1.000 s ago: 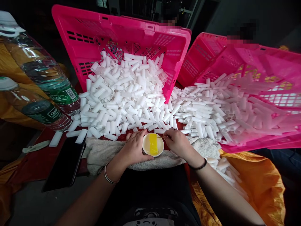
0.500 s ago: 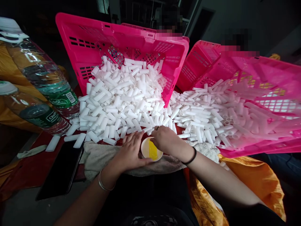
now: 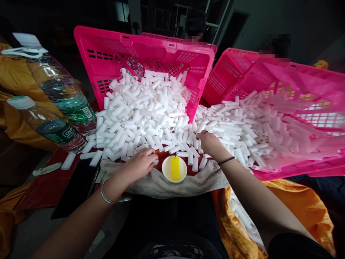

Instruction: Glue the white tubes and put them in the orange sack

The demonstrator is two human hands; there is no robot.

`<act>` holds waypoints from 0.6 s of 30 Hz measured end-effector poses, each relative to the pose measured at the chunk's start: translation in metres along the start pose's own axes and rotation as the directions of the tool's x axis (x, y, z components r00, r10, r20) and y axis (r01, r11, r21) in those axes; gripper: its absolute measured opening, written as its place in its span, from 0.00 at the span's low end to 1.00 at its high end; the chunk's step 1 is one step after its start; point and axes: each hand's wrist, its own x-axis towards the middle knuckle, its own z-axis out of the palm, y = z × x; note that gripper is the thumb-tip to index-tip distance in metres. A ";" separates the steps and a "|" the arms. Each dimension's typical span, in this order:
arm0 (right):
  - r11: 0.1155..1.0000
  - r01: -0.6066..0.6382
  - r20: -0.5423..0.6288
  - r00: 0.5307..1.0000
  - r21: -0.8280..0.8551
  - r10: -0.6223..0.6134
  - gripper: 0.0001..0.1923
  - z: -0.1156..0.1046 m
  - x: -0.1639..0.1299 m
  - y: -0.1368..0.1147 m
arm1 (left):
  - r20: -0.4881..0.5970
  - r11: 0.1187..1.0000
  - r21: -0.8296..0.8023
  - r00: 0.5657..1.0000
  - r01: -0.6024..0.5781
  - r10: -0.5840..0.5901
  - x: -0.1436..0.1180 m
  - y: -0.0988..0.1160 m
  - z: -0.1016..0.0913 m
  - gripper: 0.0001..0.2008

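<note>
Centre of the frame: the right hand (image 3: 210,143) rests knuckles-up on the near edge of a heap of white tubes (image 3: 151,111), fingers curled into them; whether it grips one cannot be told; the left hand (image 3: 140,163), loosely closed and apparently empty, lies on a grey towel (image 3: 161,185) lower left of it; between them, just below, sits a small white dish (image 3: 174,169) holding something yellow; the tubes lie in every direction, spilling from tilted pink crates (image 3: 151,54) above.

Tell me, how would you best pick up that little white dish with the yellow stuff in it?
Probably by its rim. The dish sits flat on the towel and is shallow and round, so pinch opposite edges from above, keeping it level. Its near side, toward the person, is free; white tubes crowd the far and right sides, and a thin stick rests on its far edge.
</note>
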 end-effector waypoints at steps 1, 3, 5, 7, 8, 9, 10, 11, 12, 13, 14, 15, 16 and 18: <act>0.999 0.052 0.008 0.999 0.004 -0.052 0.20 0.003 0.000 0.001 | 0.025 1.000 -0.002 1.000 -0.007 0.007 0.000 0.000 0.000 0.12; 0.988 0.155 0.021 0.988 0.006 -0.155 0.17 0.007 0.003 0.005 | 0.082 1.000 0.011 0.997 -0.001 0.000 0.003 0.001 0.000 0.11; 0.975 0.223 0.019 0.975 -0.003 -0.223 0.16 0.010 0.006 0.009 | 0.111 0.999 0.028 0.994 0.020 -0.023 0.007 0.002 -0.003 0.08; 0.966 0.258 -0.032 0.966 -0.009 -0.258 0.17 0.012 0.004 0.017 | 0.081 0.999 -0.010 0.995 0.050 -0.049 0.008 0.005 -0.008 0.06; 0.964 0.266 -0.084 0.961 0.010 -0.264 0.17 0.013 0.001 0.021 | 0.040 0.995 -0.058 0.996 0.078 -0.076 0.005 0.007 -0.012 0.05; 0.963 0.262 -0.155 0.955 0.055 -0.251 0.18 0.014 -0.005 0.026 | -0.011 0.986 -0.123 0.993 0.116 -0.118 0.001 0.009 -0.014 0.04; 0.959 0.250 -0.233 0.948 0.134 -0.214 0.18 0.015 -0.013 0.029 | -0.053 0.968 -0.196 0.984 0.156 -0.170 -0.004 0.012 -0.017 0.04; 0.940 0.237 -0.309 0.938 0.246 -0.155 0.19 0.016 -0.023 0.031 | -0.075 0.946 -0.264 0.973 0.190 -0.216 -0.011 0.014 -0.018 0.05; 0.897 0.234 -0.369 0.925 0.374 -0.088 0.19 0.018 -0.034 0.030 | -0.075 0.927 -0.307 0.966 0.213 -0.247 -0.018 0.017 -0.017 0.06; 0.832 0.249 -0.407 0.913 0.496 -0.031 0.20 0.020 -0.046 0.027 | -0.057 0.921 -0.320 0.965 0.224 -0.254 -0.025 0.019 -0.015 0.07; 0.754 0.282 -0.432 0.902 0.593 0.003 0.20 0.022 -0.058 0.022 | -0.030 0.927 -0.300 0.969 0.224 -0.243 -0.031 0.021 -0.013 0.10; 0.681 0.321 -0.447 0.894 0.658 0.010 0.20 0.024 -0.069 0.015 | 0.004 0.943 -0.250 0.975 0.218 -0.224 -0.035 0.023 -0.009 0.14; 0.621 0.363 -0.456 0.890 0.695 -0.010 0.20 0.026 -0.079 0.006 | 0.033 0.960 -0.180 0.977 0.213 -0.211 -0.037 0.024 -0.006 0.17; 0.550 0.417 -0.454 0.888 0.724 -0.077 0.20 0.030 -0.092 -0.015 | 0.071 0.977 -0.030 0.975 0.212 -0.210 -0.036 0.027 -0.002 0.18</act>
